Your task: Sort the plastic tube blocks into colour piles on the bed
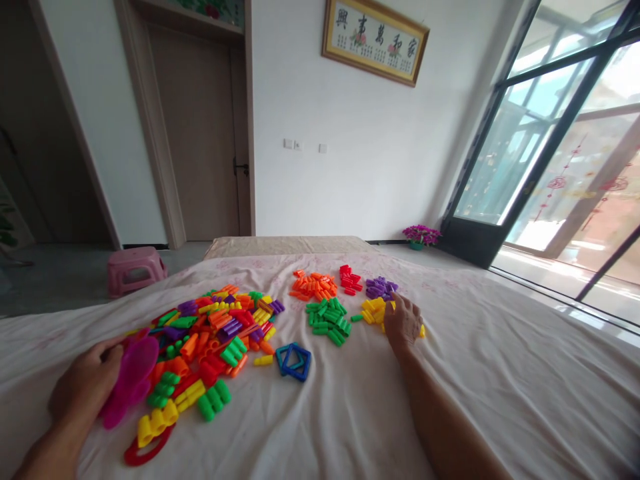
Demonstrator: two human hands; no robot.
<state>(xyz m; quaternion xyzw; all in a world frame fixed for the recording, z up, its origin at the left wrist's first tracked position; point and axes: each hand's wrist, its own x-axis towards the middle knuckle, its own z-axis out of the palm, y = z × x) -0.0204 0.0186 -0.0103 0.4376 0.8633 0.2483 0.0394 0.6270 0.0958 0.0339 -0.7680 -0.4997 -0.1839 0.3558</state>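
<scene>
Multicoloured tubular plastic blocks (220,320) are partly grouped by colour, many left mixed; a flat magenta plastic piece (135,373) is grasped by the left hand (86,383); any grip by the right hand (404,321) cannot be told.

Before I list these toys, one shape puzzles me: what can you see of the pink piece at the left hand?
The pink piece is bright magenta, with rounded lobes along its outline, and looks like smooth plastic. It slants, its upper end to the right. The left hand grips it at its left edge, hiding part of it. It overlaps the pile in view; whether they touch is unclear.
</scene>
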